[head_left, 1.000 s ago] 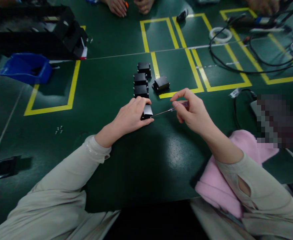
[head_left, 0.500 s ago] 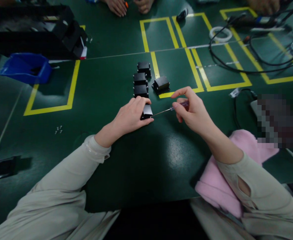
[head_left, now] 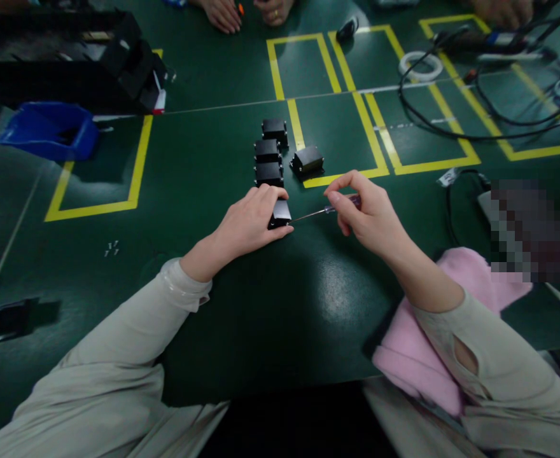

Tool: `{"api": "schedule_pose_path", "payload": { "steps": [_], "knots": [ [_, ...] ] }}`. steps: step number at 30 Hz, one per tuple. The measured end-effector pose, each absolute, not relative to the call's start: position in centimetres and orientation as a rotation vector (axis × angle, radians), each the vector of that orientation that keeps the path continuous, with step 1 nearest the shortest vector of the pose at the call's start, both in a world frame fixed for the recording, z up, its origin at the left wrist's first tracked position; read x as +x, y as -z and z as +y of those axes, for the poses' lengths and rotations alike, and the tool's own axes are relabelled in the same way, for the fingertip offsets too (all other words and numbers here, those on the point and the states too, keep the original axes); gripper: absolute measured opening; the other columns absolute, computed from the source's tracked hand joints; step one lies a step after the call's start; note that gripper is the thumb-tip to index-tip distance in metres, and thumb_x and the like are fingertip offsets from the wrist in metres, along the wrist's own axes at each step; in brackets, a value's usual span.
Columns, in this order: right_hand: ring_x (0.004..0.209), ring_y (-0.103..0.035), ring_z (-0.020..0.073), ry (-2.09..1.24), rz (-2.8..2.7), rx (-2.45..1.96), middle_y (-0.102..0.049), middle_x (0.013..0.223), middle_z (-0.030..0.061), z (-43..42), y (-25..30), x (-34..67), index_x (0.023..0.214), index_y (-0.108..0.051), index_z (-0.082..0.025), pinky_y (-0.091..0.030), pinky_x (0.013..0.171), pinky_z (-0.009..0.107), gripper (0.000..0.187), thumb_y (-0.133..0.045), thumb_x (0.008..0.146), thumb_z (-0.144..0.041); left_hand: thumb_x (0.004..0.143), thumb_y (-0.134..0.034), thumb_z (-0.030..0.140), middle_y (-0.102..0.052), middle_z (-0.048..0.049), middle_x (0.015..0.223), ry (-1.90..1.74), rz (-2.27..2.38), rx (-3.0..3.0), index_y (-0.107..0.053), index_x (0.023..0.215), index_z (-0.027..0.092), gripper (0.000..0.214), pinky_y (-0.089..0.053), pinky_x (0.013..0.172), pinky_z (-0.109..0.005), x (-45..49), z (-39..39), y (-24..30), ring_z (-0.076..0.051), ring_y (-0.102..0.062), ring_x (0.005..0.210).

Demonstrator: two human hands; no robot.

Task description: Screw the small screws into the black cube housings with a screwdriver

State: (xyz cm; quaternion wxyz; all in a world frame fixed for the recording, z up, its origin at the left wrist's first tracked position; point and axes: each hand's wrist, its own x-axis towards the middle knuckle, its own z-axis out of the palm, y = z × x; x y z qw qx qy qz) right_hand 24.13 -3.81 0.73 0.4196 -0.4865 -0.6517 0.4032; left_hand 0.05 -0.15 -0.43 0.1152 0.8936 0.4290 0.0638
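Observation:
My left hand [head_left: 251, 216] is closed around a small black box [head_left: 280, 213] on the green table, covering much of it. A screwdriver [head_left: 330, 208] with a clear purplish handle is in my right hand [head_left: 363, 210]. Its thin shaft points left, and the tip meets the box's right side at a screw position. Beyond my left hand, more small black boxes stand in a column, among them a near one [head_left: 268, 173] and a far one [head_left: 274, 130]. Another black box [head_left: 307, 160], with side flanges, sits apart to their right.
Several small screws [head_left: 112, 248] lie on the left. Farther back are a blue bin [head_left: 51, 130] and black trays [head_left: 70, 63]. A pink cloth [head_left: 418, 356] lies under my right forearm. Cables [head_left: 452, 133] and a white tape ring [head_left: 420, 66] occupy the right. Another person's hands [head_left: 223, 14] rest across the table.
The fingers of my right hand have shifted slightly on the screwdriver handle, the index finger now more curled. My left hand and the box stay in place.

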Motion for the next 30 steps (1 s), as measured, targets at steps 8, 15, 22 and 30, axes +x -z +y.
{"api": "schedule_pose_path", "payload": {
  "steps": [8, 15, 22, 30],
  "knots": [
    [0.038, -0.047, 0.0080, -1.031, -1.604, -1.200, -0.045, 0.050, -0.0118, -3.79, -0.69, 24.09, 0.098, -0.051, -0.025, -0.032, 0.042, 0.024, 0.006, -0.056, 0.097, -0.022, 0.091, -0.066, 0.047, -0.058, -0.0113, 0.128, -0.188, 1.259, 2.611, -0.045, 0.132, 0.020, 0.054, -0.053, 0.084, -0.040, -0.01, -0.18, 0.38, -0.030, -0.058, 0.113],
    [0.040, -0.047, 0.0091, -1.029, -1.606, -1.186, -0.045, 0.054, -0.0108, -3.82, -0.43, 24.19, 0.102, -0.049, -0.026, -0.032, 0.043, 0.026, 0.009, -0.055, 0.097, -0.021, 0.091, -0.066, 0.048, -0.057, -0.0119, 0.129, -0.182, 1.261, 2.605, -0.045, 0.131, 0.020, 0.053, -0.053, 0.085, -0.040, 0.03, -0.14, 0.37, -0.030, -0.057, 0.114],
    [0.044, -0.049, 0.0081, -0.955, -1.636, -1.203, -0.049, 0.060, -0.0092, -3.90, -0.31, 24.19, 0.100, -0.051, -0.025, -0.034, 0.046, 0.026, 0.010, -0.060, 0.097, -0.028, 0.091, -0.065, 0.048, -0.058, -0.0121, 0.129, -0.186, 1.257, 2.616, -0.045, 0.131, 0.019, 0.053, -0.052, 0.089, -0.042, 0.02, -0.15, 0.37, -0.030, -0.057, 0.114],
    [0.044, -0.049, 0.0073, -0.966, -1.651, -1.193, -0.048, 0.062, -0.0096, -3.99, -0.40, 24.12, 0.104, -0.050, -0.025, -0.036, 0.048, 0.025, 0.011, -0.055, 0.097, -0.018, 0.091, -0.066, 0.047, -0.058, -0.0123, 0.130, -0.177, 1.257, 2.616, -0.045, 0.132, 0.020, 0.054, -0.053, 0.086, -0.040, 0.05, -0.15, 0.32, -0.030, -0.058, 0.114]
  ]
}}
